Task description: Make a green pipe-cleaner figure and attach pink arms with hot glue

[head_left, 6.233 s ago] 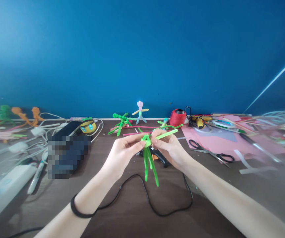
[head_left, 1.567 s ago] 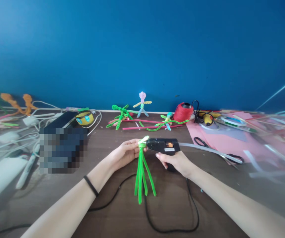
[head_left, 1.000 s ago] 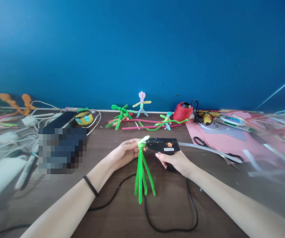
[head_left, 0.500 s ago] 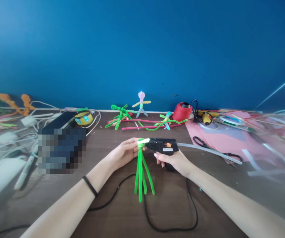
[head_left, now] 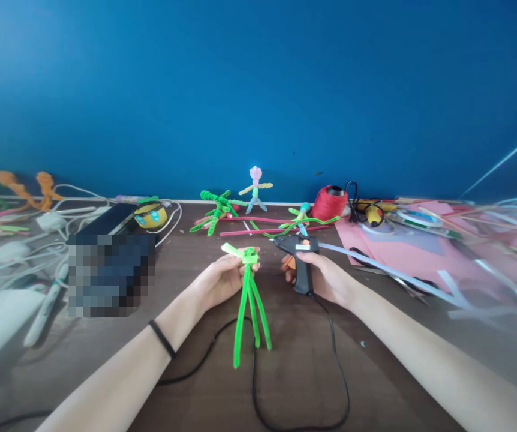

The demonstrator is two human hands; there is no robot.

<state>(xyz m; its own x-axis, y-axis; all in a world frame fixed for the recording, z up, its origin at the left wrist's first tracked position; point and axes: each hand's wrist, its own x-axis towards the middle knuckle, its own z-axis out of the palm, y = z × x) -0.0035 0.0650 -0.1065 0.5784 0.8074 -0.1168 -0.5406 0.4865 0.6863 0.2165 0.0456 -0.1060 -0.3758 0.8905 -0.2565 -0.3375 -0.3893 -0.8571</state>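
My left hand [head_left: 223, 279] pinches a bundle of bright green pipe cleaners [head_left: 248, 300] at its wrapped top, and the loose ends hang toward the brown table [head_left: 186, 360]. My right hand [head_left: 324, 277] grips a black glue gun [head_left: 298, 260] by the handle, upright, a short way right of the bundle and apart from it. A clear glue stick [head_left: 375, 267] sticks out of the gun's back to the right. The gun's black cord [head_left: 334, 366] loops over the table in front of me.
Pipe-cleaner figures [head_left: 255, 189] and loose pink and green pipe cleaners [head_left: 267, 227] lie by the blue wall. A red thread spool [head_left: 329, 203], pink paper [head_left: 411, 252] with scissors and strips lie right. White cables [head_left: 38, 240], a yellow tape measure [head_left: 150, 215] and a blurred dark object [head_left: 110, 273] lie left.
My right hand has pulled the glue gun's nozzle away from the bundle's top and turned the gun upright, farther back. My left hand tilted the bundle slightly left.
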